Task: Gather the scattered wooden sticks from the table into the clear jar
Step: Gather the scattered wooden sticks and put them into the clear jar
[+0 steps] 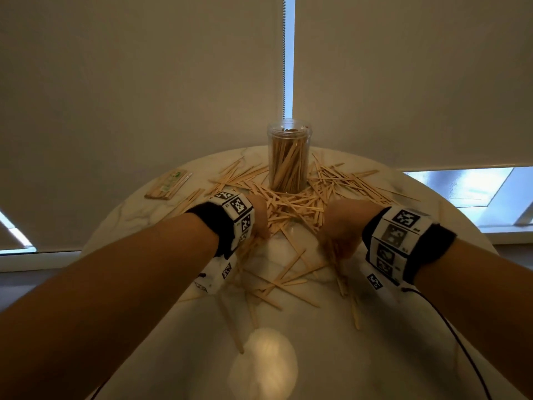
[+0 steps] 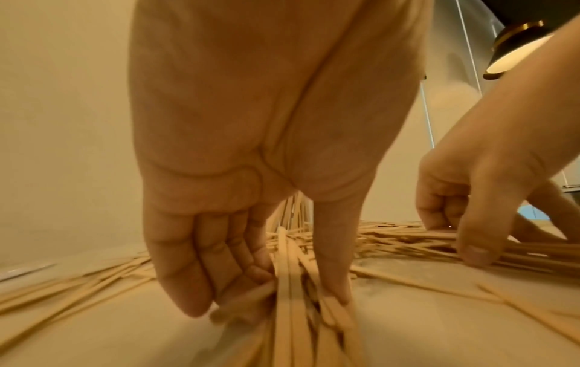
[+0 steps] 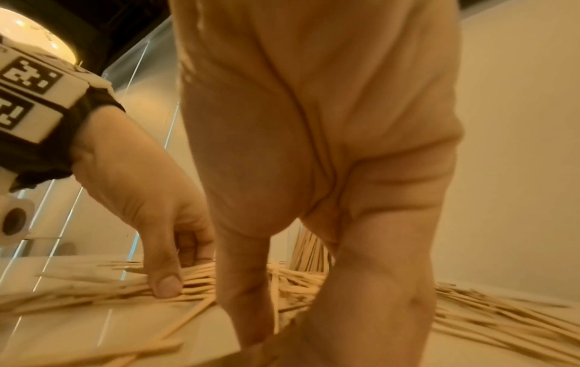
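On round marble table (image 1: 403, 327): clear jar (image 1: 288, 157) w/ sticks, both hands down in scattered wooden sticks (image 1: 291, 207).
Head view: jar upright at far centre, part-filled w/ sticks standing inside; loose sticks piled round its base and spread toward near edge. Left hand (image 1: 259, 217) & right hand (image 1: 343, 226) near each other in front of jar, fingers hidden. Flat packet of sticks (image 1: 168, 184) at far left. Left wrist view: left hand (image 2: 238, 154) fingers (image 2: 201, 268) & thumb curled round a bunch of sticks (image 2: 292, 293) on table; right hand (image 2: 489, 178) likewise pinches a bunch. Right wrist view: right hand (image 3: 320, 161) closed on sticks, blurred; left hand (image 3: 150, 198) thumb pressed on its bunch.
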Demonstrator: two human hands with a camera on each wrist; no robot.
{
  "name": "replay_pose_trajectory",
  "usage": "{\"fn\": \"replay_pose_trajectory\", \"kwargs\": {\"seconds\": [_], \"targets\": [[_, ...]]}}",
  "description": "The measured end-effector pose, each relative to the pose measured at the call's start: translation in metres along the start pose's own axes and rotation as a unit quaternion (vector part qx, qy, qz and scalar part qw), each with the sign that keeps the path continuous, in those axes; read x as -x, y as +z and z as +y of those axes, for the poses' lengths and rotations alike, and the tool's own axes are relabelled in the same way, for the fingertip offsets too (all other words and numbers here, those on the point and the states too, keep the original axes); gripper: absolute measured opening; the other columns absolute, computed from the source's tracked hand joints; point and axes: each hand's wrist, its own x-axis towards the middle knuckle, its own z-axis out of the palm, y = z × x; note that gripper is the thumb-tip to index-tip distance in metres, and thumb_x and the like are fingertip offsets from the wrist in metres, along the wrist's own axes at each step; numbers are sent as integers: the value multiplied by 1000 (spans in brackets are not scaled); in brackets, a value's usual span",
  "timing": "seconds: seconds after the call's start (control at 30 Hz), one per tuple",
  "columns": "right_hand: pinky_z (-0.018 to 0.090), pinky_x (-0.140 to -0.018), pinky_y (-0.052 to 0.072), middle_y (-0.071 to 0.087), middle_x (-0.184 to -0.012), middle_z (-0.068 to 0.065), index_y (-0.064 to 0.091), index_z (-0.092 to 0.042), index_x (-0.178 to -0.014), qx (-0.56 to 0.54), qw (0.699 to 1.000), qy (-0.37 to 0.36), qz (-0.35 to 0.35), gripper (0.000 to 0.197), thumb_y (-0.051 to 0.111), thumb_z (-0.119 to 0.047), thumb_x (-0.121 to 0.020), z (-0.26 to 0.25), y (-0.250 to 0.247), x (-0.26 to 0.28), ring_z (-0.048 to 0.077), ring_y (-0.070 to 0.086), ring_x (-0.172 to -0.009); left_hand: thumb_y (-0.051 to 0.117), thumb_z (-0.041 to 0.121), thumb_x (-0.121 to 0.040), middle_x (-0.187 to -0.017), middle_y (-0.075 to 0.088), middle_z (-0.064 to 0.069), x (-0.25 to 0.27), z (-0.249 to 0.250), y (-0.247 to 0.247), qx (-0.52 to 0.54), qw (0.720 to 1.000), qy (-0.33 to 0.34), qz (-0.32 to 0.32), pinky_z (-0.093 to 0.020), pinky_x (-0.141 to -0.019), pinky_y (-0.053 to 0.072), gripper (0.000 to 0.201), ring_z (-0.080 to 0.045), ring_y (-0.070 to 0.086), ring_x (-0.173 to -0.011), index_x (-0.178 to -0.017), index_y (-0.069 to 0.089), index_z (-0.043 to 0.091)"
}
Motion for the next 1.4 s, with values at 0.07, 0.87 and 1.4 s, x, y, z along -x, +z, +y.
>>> {"fn": "replay_pose_trajectory", "kwargs": {"seconds": [0.07,0.87,1.4], "targets": [[30,-85,52,62,-84,1,69,-2,-109,3,1000,1,25,35,61,-33,-95,1,2,3,22,65,-96,71,44,-87,-116,61,-9,4,-3,-4,-9,1000,-3,-14,-36,-94,49,54,-27,58,-114,-124,61,7],[36,-67,63,76,-76,14,70,4,-92,-334,940,15,74,21,64,-15,-95,20,3,25,23,76,-68,31,74,-92,-69,34,-1,30,-45,12,544,838,-30,2,-25,-50,27,67,-14,29,-55,-97,56,12],[37,-68,64,75,-85,7,66,-10,-102,-305,928,-150,154,14,55,-19,-99,-40,0,18,18,75,-70,55,71,-86,-77,62,3,30,-4,9,638,750,156,80,-31,-63,43,42,-22,51,-68,-102,66,33]]}}
